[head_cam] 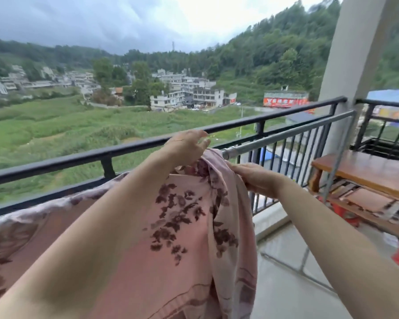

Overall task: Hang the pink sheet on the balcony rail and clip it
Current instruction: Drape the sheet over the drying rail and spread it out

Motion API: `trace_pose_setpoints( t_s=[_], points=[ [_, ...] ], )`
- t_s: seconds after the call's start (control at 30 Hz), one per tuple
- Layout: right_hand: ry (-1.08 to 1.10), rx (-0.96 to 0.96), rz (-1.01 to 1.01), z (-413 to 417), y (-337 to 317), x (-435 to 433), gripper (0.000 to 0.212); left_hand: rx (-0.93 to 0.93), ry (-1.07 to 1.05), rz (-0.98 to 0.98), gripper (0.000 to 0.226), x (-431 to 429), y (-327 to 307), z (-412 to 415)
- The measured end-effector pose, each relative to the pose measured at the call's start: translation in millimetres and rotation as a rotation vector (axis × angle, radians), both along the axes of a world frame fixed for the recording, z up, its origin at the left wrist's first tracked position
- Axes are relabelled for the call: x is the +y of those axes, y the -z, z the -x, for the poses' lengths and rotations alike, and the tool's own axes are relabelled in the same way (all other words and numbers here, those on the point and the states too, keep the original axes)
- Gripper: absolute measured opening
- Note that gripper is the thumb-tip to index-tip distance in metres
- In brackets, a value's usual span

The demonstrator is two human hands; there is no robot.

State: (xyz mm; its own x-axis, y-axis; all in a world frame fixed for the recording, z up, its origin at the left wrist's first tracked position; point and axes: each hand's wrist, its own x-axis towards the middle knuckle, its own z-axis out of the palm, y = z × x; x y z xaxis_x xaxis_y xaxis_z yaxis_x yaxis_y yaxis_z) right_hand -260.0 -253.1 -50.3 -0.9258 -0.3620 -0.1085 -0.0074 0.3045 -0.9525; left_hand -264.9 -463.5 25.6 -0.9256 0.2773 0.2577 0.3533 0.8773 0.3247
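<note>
Outdoors on a balcony, the pink sheet [182,226] hangs over a silver pole [286,134], and everything else is placed from that pole. The cloth is a soft salmon pink printed with sprays of dark maroon flowers and leaves. Its right edge is turned back to show a paler, washed-out reverse with faint stripes along the border. From the pole it falls down the near side in long folds. It also runs off to the left along the pole's line, with more dark blossom print at that end. At the pole its right edge is gathered into a tight bunch.

The left hand [187,147] is over that bunch, right at the pole, with its fingers loose and spread forward and nothing gripped. Whether its palm rests on the cloth I cannot tell. The right hand [253,176] is just below the pole, with its fingers curled and pinching the bunched edge of the sheet.

Just beyond the pole runs the black railing [124,150]. Below the pole's far right end stands a brown wooden surface [366,171], and behind that end rises a white column [355,54].
</note>
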Motion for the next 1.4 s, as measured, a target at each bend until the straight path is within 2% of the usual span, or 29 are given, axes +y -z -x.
trace_pose_setpoints(
  t_s=[0.07, 0.13, 0.23, 0.3, 0.37, 0.47, 0.57, 0.67, 0.77, 0.83, 0.9, 0.93, 1.0, 1.1, 1.17, 1.23, 1.27, 1.33, 1.4],
  points=[
    [0.118, 0.139, -0.03, 12.4, -5.3, 12.2, 0.076, -0.109, 0.077, 0.02, 0.047, 13.0, -1.1, 19.1],
    [0.26, 0.253, 0.027, 29.2, -0.9, 26.8, 0.08, -0.215, 0.104, 0.06, 0.046, 21.5, -4.3, 33.4],
    [0.357, 0.278, 0.134, 51.4, 4.7, 50.3, 0.059, -0.262, 0.099, -0.032, 0.029, 31.6, -10.8, 52.2],
    [0.267, 0.226, 0.088, 61.7, 4.7, 63.2, 0.057, -0.143, 0.088, -0.17, 0.016, 40.4, -13.6, 67.2],
    [0.184, 0.215, 0.017, 70.6, 7.3, 71.3, 0.057, 0.055, 0.108, -0.272, 0.012, 53.3, -12.3, 82.9],
    [0.207, 0.328, -0.003, 85.1, 8.9, 76.0, 0.068, 0.313, 0.11, -0.38, 0.013, 78.9, -8.0, 98.4],
    [0.157, 0.372, -0.014, 92.7, -5.0, 85.4, 0.079, 0.454, 0.054, -0.512, 0.012, 105.5, -11.1, 110.4],
    [0.07, 0.556, -0.233, 101.9, -22.6, 96.6, 0.076, 0.426, 0.11, -0.611, 0.015, 132.3, -20.6, 112.7],
    [0.016, 0.694, -0.295, 119.3, -34.8, 104.3, 0.048, 0.258, 0.066, -0.679, 0.016, 158.0, -23.6, 107.5],
    [0.057, 0.604, -0.166, 143.8, -42.7, 118.7, 0.035, 0.277, -0.098, -0.646, 0.019, 163.2, -20.2, 101.1],
    [0.167, 0.411, 0.02, 174.2, -52.7, 138.8, 0.028, 0.364, -0.3, -0.505, 0.025, 161.1, -14.0, 91.2],
    [0.236, 0.352, 0.027, 188.1, -58.0, 148.1, 0.024, 0.38, -0.4, -0.418, 0.029, 159.3, -9.9, 85.9],
    [0.4, 0.385, -0.129, 206.4, -64.7, 164.0, 0.03, 0.321, -0.565, -0.232, 0.036, 155.1, 1.4, 77.3],
    [0.585, 0.551, -0.283, 213.0, -64.8, 184.8, 0.032, 0.162, -0.635, -0.047, 0.044, 143.3, 23.2, 68.0],
    [0.543, 0.61, -0.541, 215.0, -60.2, 193.7, 0.033, 0.082, -0.597, -0.099, 0.045, 134.8, 30.8, 62.8],
    [0.443, 0.584, -0.782, 216.2, -53.7, 195.0, 0.057, 0.123, -0.562, -0.184, 0.039, 131.0, 33.1, 62.4],
    [0.413, 0.596, -0.793, 214.7, -53.6, 192.6, 0.064, 0.182, -0.57, -0.184, 0.036, 131.3, 32.3, 63.2],
    [0.387, 0.691, -0.643, 209.2, -54.9, 183.6, 0.064, 0.357, -0.584, -0.17, 0.037, 134.0, 29.7, 64.2],
    [0.398, 0.737, -0.37, 198.2, -55.6, 174.9, 0.056, 0.577, -0.576, -0.249, 0.045, 137.2, 28.5, 60.5]
  ],
)
